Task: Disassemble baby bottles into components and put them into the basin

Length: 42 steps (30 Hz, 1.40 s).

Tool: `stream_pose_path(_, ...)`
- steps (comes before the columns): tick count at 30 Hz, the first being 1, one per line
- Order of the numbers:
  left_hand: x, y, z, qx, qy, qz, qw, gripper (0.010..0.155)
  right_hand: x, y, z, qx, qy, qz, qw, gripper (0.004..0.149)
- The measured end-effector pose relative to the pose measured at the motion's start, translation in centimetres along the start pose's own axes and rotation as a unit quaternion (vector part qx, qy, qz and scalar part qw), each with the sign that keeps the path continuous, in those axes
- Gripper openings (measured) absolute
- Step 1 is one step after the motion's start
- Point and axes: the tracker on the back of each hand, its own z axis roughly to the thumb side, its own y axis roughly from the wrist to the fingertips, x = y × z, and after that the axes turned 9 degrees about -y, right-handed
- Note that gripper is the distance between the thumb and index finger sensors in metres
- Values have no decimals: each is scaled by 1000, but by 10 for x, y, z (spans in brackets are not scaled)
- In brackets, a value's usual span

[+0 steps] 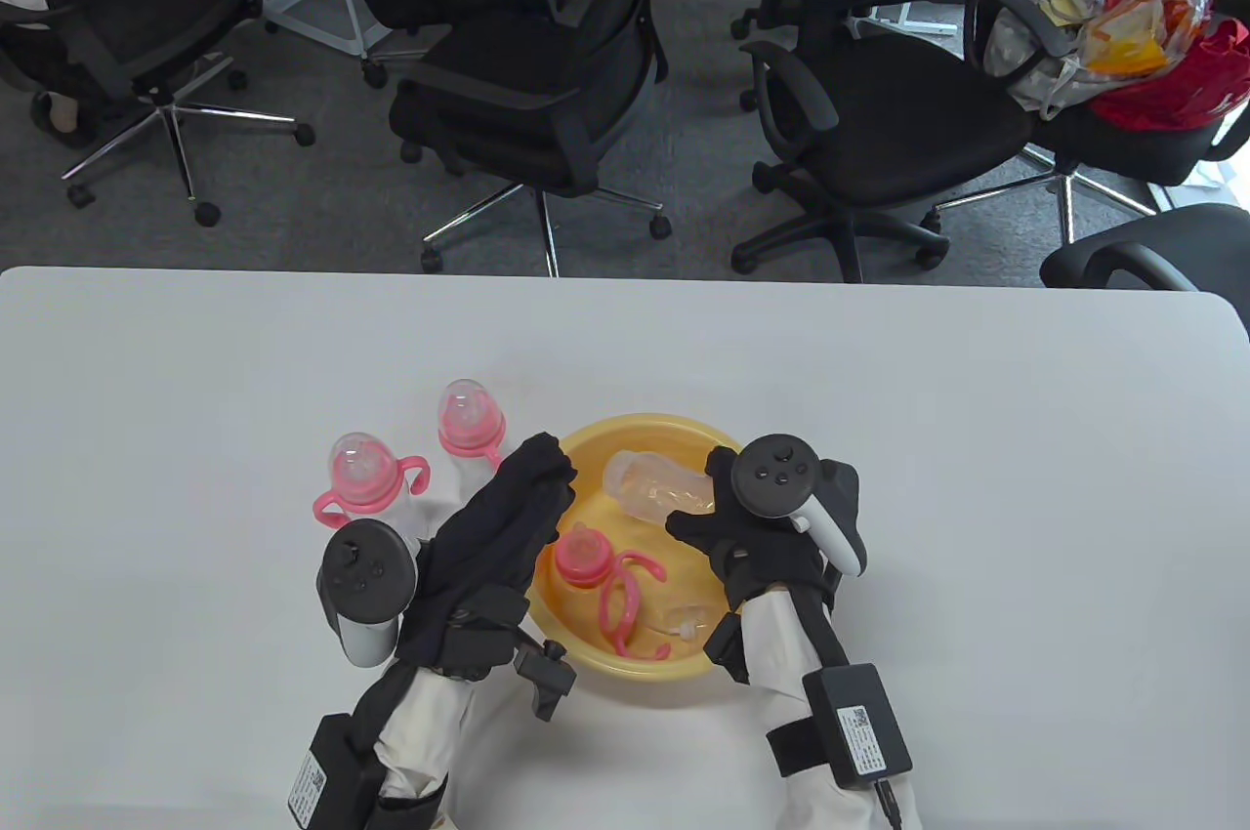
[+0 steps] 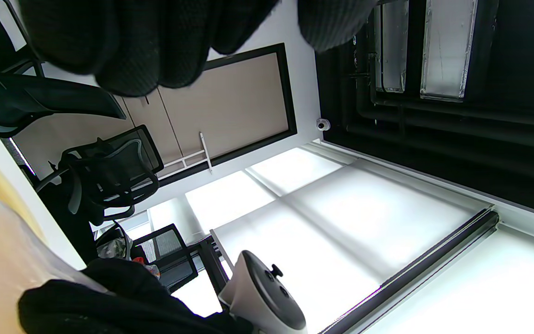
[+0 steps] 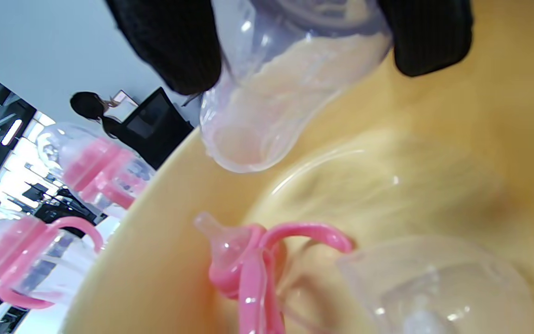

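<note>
A yellow basin (image 1: pixel 674 669) sits near the table's front edge. My right hand (image 1: pixel 705 503) pinches a clear bottle body (image 1: pixel 652 483) between thumb and fingers (image 3: pixel 174 41), holding it low over the basin's far side; its closed bottom (image 3: pixel 248 148) points left. In the basin lie a pink handled collar with its nipple (image 1: pixel 588 561) and a clear cap (image 1: pixel 688 620). My left hand (image 1: pixel 542 469) hangs over the basin's left rim with relaxed fingers (image 2: pixel 146 41) and holds nothing. Two assembled pink-collared bottles (image 1: pixel 366 478) (image 1: pixel 469 420) stand left of the basin.
The white table (image 1: pixel 879 400) stretches wide on all sides of the basin. Black office chairs (image 1: pixel 547 88) stand beyond its far edge, one with bags (image 1: pixel 1123 29) on it. The two standing bottles are just beyond my left hand.
</note>
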Motion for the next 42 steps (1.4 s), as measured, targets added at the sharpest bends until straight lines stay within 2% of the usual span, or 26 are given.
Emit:
stream_pose_path(10, -1, 0, 1, -3, -6, 0, 1000, 63, -20, 18, 3, -28, -48, 37, 998, 83)
stream_pose_path(16, -1, -1, 2, 0, -13, -3, 1000, 63, -24, 23, 2, -38, -54, 56, 996, 84)
stream_pose_path(19, -2, -1, 2, 0, -17, -4, 1000, 63, -25, 27, 1, -55, -83, 90, 991, 86)
stream_pose_path(28, -3, -1, 2, -3, -21, -4, 1000, 63, -26, 39, 10, -91, -170, 142, 971, 88)
stream_pose_path(42, -5, 0, 1, -8, -28, -2, 1000, 63, -42, 53, 8, -116, -211, 177, 954, 88)
